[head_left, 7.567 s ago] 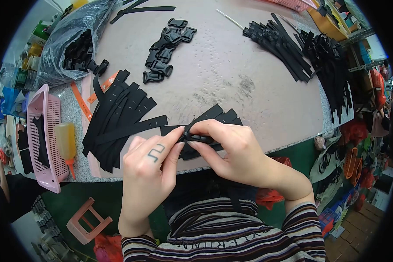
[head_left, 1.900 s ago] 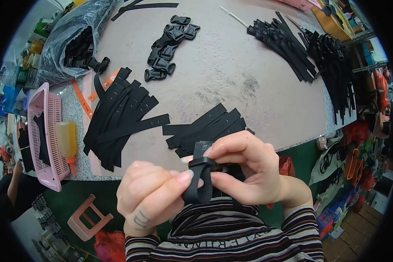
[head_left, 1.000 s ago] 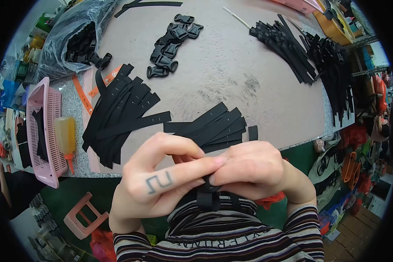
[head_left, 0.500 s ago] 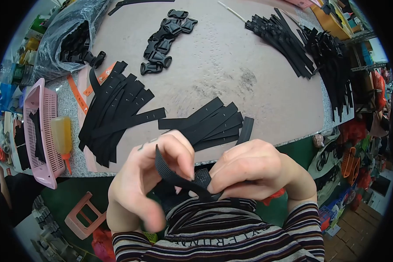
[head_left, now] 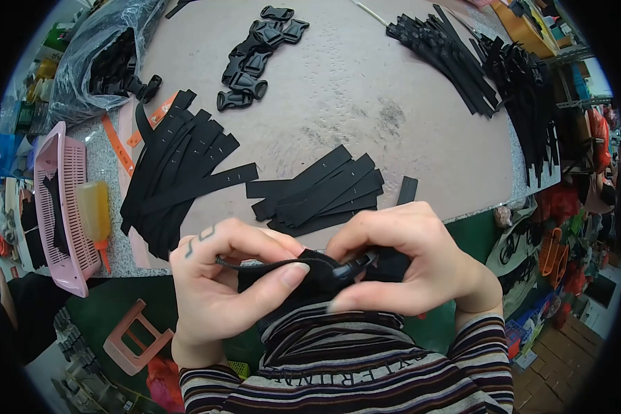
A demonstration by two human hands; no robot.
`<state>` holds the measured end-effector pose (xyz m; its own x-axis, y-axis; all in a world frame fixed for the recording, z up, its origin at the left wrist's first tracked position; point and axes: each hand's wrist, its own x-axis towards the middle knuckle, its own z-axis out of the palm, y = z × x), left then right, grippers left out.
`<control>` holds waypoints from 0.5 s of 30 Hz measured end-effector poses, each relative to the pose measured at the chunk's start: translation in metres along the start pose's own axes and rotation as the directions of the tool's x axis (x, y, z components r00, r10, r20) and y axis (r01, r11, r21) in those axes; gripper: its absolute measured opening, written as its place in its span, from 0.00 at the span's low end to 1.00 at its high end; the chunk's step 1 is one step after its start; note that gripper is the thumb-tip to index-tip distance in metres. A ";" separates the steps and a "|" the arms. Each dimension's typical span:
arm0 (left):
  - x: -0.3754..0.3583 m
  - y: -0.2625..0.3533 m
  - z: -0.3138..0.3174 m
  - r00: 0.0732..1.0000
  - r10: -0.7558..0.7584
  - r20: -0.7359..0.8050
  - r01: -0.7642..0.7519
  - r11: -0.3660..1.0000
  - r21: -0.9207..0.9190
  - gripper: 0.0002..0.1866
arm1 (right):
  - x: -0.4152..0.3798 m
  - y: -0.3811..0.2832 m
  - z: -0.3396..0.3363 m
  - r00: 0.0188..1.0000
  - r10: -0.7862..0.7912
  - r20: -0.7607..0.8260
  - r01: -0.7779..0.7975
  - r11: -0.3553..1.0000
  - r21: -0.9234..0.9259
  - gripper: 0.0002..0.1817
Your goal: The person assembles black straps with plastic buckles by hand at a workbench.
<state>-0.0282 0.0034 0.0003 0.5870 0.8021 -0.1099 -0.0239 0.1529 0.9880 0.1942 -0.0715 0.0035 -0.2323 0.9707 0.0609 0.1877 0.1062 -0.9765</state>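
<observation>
Close to my body, my left hand (head_left: 238, 279) pinches a black strap (head_left: 262, 268) between thumb and fingers. My right hand (head_left: 400, 265) is curled around a black plastic buckle (head_left: 355, 266) at the strap's right end, its thumb apart below. Just beyond my hands lies a fan of short black straps (head_left: 321, 190). A larger pile of black straps (head_left: 179, 172) is spread at the left. Several black buckles (head_left: 255, 55) form a row farther back on the table.
At the far left stand a pink basket (head_left: 69, 214) and a yellow glue bottle (head_left: 95, 214). A plastic bag of buckles (head_left: 110, 69) is at the back left. Bundles of black straps (head_left: 448, 62) lie at the back right. A pink stool (head_left: 138, 338) is below the table.
My left fingers have closed on the strap, whose free end has swung down to the left. My right hand has turned and its thumb has lowered, and a buckle now shows there.
</observation>
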 end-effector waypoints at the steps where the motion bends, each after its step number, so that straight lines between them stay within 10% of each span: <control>1: 0.000 0.001 0.000 1.000 -0.017 -0.003 0.017 1.000 -0.007 0.07 | 0.000 0.000 0.001 1.000 -0.015 -0.009 0.015 1.000 -0.002 0.11; 15: 0.001 -0.004 -0.003 0.999 -0.047 0.005 0.048 0.995 -0.091 0.09 | -0.001 0.005 0.006 0.997 -0.078 -0.020 0.079 0.996 0.047 0.10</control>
<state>-0.0295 0.0052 -0.0039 0.5918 0.7909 -0.1559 -0.0699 0.2430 0.9675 0.1897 -0.0733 -0.0027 -0.2276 0.9635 0.1408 0.1241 0.1721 -0.9772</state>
